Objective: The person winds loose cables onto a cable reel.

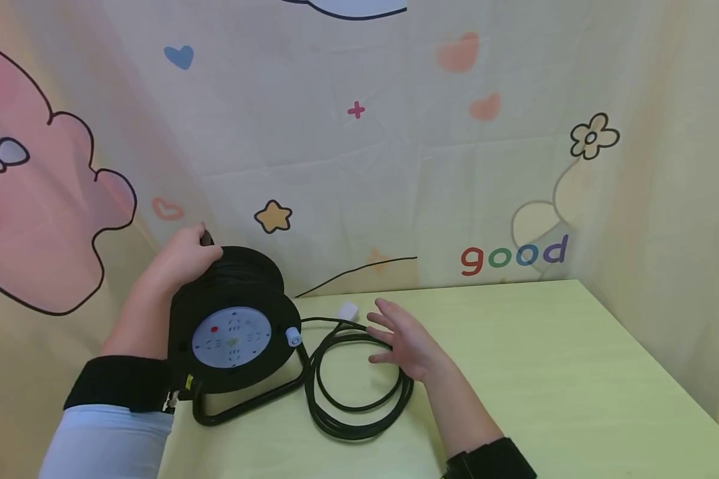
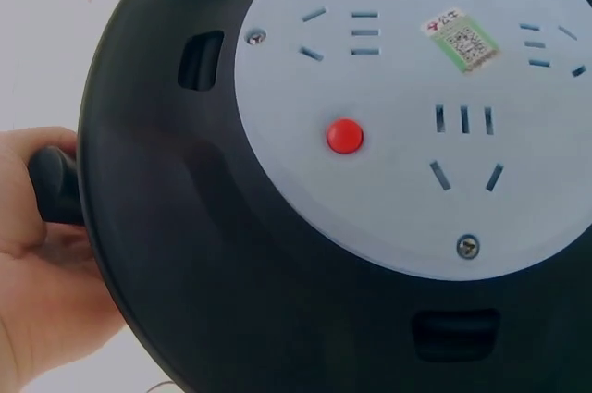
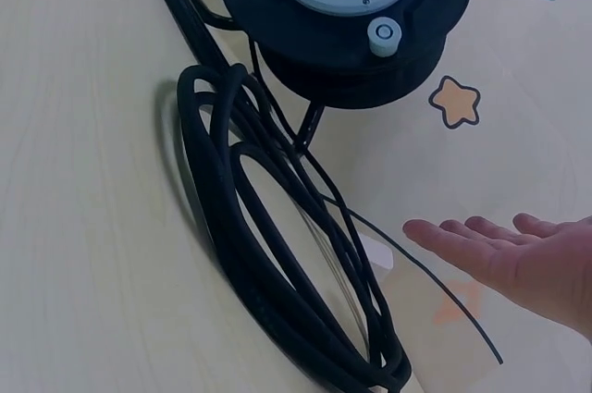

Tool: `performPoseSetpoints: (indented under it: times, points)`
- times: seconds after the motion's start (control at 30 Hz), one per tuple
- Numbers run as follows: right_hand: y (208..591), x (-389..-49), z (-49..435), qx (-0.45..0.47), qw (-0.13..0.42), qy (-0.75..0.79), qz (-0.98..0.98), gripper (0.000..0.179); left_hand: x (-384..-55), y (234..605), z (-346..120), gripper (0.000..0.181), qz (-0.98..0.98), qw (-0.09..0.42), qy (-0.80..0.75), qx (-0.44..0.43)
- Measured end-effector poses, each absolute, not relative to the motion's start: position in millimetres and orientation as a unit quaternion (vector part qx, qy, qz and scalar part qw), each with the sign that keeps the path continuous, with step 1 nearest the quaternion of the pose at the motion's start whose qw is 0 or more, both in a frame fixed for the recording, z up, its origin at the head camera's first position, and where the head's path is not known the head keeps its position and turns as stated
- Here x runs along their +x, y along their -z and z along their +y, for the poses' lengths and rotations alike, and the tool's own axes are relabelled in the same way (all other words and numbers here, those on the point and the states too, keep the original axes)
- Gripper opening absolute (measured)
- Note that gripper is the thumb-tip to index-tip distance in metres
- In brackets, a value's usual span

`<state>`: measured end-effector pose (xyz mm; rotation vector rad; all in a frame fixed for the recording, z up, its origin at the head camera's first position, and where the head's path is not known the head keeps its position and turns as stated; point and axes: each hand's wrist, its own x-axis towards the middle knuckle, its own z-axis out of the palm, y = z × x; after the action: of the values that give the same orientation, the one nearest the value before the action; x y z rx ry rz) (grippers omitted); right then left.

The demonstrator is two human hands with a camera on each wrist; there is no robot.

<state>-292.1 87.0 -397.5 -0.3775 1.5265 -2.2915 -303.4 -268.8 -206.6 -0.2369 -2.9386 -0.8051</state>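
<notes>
My left hand grips the dark handle at the top of a black cable reel. On the reel's face sits a pale round socket panel with a red button, and a white knob sticks out near the rim. The reel stands at the table's left on a bent black tube frame. Beside it lies a loose coil of black cable, with a white plug behind. My right hand is held over the coil's right side, fingers spread and holding nothing.
The pale green table extends to the right of the coil. Behind it hangs a printed cloth with hearts, a star and the word "good". A pink cartoon figure is printed at the left.
</notes>
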Motion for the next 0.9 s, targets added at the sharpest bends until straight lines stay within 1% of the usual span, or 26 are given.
performPoseSetpoints:
  times: [0.07,0.17,0.53,0.73,0.9]
  points:
    - [396.9,-291.1,86.6,-0.139,0.184,0.807,0.543,0.084,-299.4,208.1,-272.6,0.067,-0.957,0.041,0.273,-0.092]
    - [397.0,-290.3,86.3,-0.144,0.187,0.805,0.544,0.086,-294.0,209.6,-276.9,0.069,-0.953,0.037,0.28,-0.109]
    - [398.9,-289.8,86.7,-0.141,0.185,0.801,0.551,0.081,-278.1,211.7,-295.0,0.067,-0.934,0.025,0.307,-0.179]
    - [398.0,-288.9,87.7,-0.141,0.183,0.806,0.545,0.079,-277.1,212.7,-301.2,0.066,-0.932,0.021,0.308,-0.19]
    - [395.2,-290.1,89.7,-0.145,0.177,0.802,0.552,0.075,-276.0,212.5,-301.0,0.065,-0.928,0.013,0.329,-0.177]
